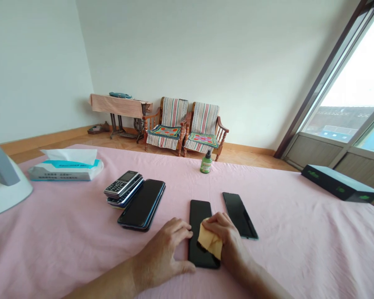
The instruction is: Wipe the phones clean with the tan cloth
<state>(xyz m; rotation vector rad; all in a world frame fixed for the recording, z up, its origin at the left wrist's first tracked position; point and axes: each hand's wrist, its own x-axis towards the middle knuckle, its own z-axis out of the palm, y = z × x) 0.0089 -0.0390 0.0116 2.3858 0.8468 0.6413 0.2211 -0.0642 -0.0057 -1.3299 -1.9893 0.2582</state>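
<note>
A black smartphone (199, 216) lies flat on the pink tablecloth (283, 249) in front of me. My left hand (165, 255) rests on its left edge with fingers spread, steadying it. My right hand (226, 238) is closed on a small yellow cloth (209, 243) that presses on the phone's screen. A second black smartphone (239, 214) lies just to the right, untouched.
To the left sit a stack of dark smartphones (142, 204) and a stack of keypad phones (124, 187). A tissue pack (67, 166), a green spray bottle (206, 162), a black box (339, 182) and a white lamp base (3, 182) stand further out.
</note>
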